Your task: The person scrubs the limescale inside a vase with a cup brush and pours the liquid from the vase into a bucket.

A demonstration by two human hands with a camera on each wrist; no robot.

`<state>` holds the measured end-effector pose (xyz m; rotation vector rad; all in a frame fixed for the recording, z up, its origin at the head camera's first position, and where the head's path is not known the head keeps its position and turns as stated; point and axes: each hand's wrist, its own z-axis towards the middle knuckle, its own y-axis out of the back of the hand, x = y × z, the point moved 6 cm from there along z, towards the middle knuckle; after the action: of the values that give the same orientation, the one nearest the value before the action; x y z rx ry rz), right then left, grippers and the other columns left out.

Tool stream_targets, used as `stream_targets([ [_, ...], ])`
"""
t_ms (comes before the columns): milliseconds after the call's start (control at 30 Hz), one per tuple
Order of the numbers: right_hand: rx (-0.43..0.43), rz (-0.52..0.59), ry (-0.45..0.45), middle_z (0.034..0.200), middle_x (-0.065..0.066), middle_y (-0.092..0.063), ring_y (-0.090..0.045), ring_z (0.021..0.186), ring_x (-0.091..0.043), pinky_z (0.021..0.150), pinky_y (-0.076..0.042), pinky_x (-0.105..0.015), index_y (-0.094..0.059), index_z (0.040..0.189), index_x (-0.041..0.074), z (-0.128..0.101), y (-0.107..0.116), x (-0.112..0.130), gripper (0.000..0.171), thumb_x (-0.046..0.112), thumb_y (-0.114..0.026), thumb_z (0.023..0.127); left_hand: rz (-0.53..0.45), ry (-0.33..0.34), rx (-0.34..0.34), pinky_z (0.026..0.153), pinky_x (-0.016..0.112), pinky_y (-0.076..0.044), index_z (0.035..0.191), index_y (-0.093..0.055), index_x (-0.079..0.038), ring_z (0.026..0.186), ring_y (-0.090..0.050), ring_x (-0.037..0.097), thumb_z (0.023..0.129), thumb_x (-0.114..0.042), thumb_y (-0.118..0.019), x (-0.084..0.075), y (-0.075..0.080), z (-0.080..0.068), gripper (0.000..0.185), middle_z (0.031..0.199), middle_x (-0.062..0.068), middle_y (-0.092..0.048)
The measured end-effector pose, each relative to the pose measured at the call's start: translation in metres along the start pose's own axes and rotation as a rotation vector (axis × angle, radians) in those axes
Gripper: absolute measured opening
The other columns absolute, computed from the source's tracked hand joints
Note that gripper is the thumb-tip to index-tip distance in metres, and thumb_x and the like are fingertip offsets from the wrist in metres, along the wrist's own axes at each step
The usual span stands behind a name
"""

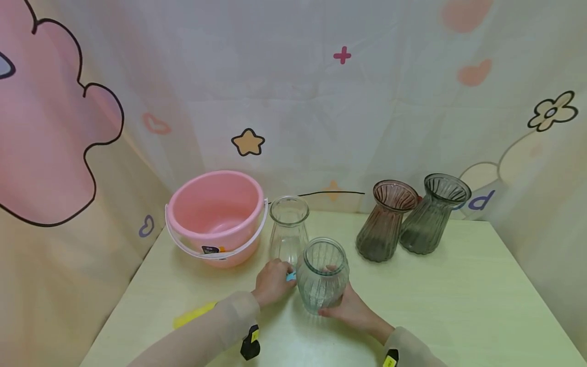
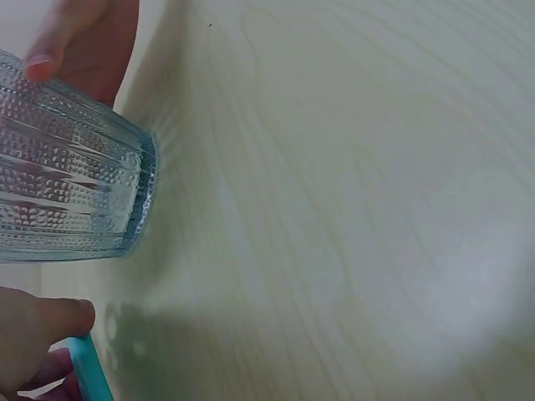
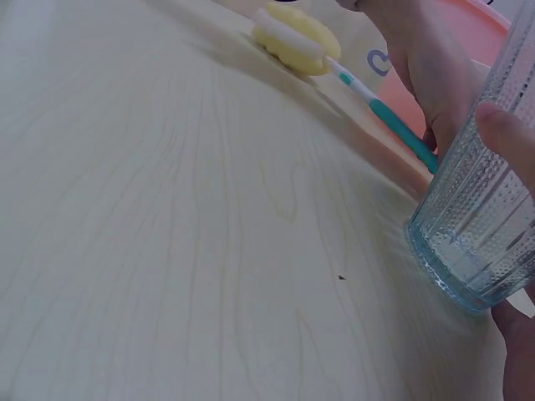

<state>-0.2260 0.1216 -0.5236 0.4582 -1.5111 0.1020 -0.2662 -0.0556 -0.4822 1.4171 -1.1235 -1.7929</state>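
Observation:
My right hand [image 1: 350,308] grips a ribbed, pale blue-green glass vase [image 1: 321,285] by its side, thumb and fingers round the lower body. Its mouth faces up, and the base [image 3: 451,276] is close over the table in the right wrist view. Just left of it, my left hand [image 1: 272,283] holds the teal handle [image 3: 401,134] of a sponge bottle brush. The brush's yellow sponge head [image 3: 297,38] points back toward my left forearm, partly hidden by the sleeve in the head view. A clear glass vase [image 1: 289,234] stands right behind both hands.
At the back left stands a pink bucket [image 1: 215,196] with its white handle lowered across the front. Two ribbed vases, one brownish-pink [image 1: 380,229] and one smoky grey [image 1: 426,224], stand side by side at the back right. A patterned curtain [image 1: 293,102] hangs behind the table [image 1: 458,306].

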Motion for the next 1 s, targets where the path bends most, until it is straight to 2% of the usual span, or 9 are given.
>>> stream_targets([
  [233,-0.002,-0.014,-0.019,0.14,-0.013,-0.039,-0.035,0.13,-0.033,0.108,-0.015,-0.054,-0.012,0.143,0.02,0.0,-0.001,-0.003,0.103,0.011,-0.08,0.066,-0.001,0.024,0.035,0.047,0.025,-0.033,0.066,-0.057,-0.013,0.061,-0.044,0.012,0.071,-0.018,-0.075,0.005,-0.007,-0.001,0.019,0.068,-0.003,-0.048],
  [333,0.007,-0.033,0.007,0.141,-0.013,-0.039,-0.036,0.129,-0.033,0.107,-0.017,-0.055,-0.009,0.145,0.021,0.002,-0.001,-0.002,0.106,0.011,-0.08,0.066,-0.004,0.016,0.026,0.047,0.025,-0.033,0.066,-0.057,-0.014,0.06,-0.044,0.011,0.071,-0.018,-0.074,0.005,-0.007,-0.001,0.018,0.068,-0.003,-0.048],
  [433,0.015,-0.048,0.027,0.14,-0.013,-0.04,-0.038,0.128,-0.033,0.105,-0.02,-0.054,-0.013,0.143,0.022,0.002,0.0,0.0,0.103,0.01,-0.08,0.066,-0.009,0.025,0.036,0.048,0.025,-0.033,0.066,-0.057,-0.014,0.06,-0.044,0.011,0.071,-0.019,-0.074,0.006,-0.007,-0.001,0.019,0.068,-0.004,-0.049],
  [500,0.016,-0.05,0.036,0.141,-0.013,-0.038,-0.037,0.128,-0.034,0.105,-0.02,-0.054,-0.015,0.142,0.02,0.002,-0.001,0.002,0.1,0.009,-0.079,0.066,-0.015,0.031,0.052,0.048,0.026,-0.034,0.068,-0.059,-0.014,0.061,-0.046,0.012,0.071,-0.021,-0.075,0.006,-0.006,-0.001,0.018,0.069,-0.003,-0.051],
  [600,0.021,-0.045,0.05,0.143,-0.016,-0.033,-0.035,0.129,-0.038,0.105,-0.02,-0.058,-0.016,0.14,0.014,-0.001,-0.003,0.014,0.097,0.006,-0.079,0.066,-0.025,0.041,0.086,0.052,0.028,-0.04,0.081,-0.066,-0.013,0.069,-0.056,0.015,0.072,-0.027,-0.075,0.007,-0.002,-0.001,0.019,0.079,-0.001,-0.062],
  [733,0.014,-0.043,0.036,0.144,-0.019,-0.028,-0.031,0.13,-0.043,0.105,-0.016,-0.06,-0.018,0.138,0.008,-0.004,-0.005,0.03,0.094,0.004,-0.078,0.066,-0.069,0.03,0.115,0.066,0.036,-0.048,0.099,-0.068,-0.011,0.089,-0.063,0.022,0.075,-0.03,-0.071,0.01,0.012,-0.002,0.031,0.098,0.004,-0.068],
  [900,-0.035,-0.057,0.024,0.143,-0.011,-0.034,-0.036,0.129,-0.036,0.106,-0.02,-0.056,-0.018,0.139,0.015,0.0,-0.003,0.011,0.097,0.01,-0.08,0.065,-0.169,-0.006,0.119,0.078,0.04,-0.049,0.103,-0.066,-0.007,0.096,-0.061,0.026,0.081,-0.024,-0.067,0.01,0.045,-0.013,0.027,0.103,0.008,-0.066],
  [1000,-0.078,-0.095,0.011,0.141,-0.007,-0.038,-0.038,0.128,-0.034,0.105,-0.023,-0.055,-0.019,0.139,0.019,0.002,-0.002,0.0,0.099,0.015,-0.082,0.063,-0.213,-0.013,0.07,0.079,0.039,-0.049,0.103,-0.066,-0.006,0.094,-0.061,0.027,0.082,-0.02,-0.066,0.009,0.069,-0.022,0.025,0.104,0.008,-0.065],
])
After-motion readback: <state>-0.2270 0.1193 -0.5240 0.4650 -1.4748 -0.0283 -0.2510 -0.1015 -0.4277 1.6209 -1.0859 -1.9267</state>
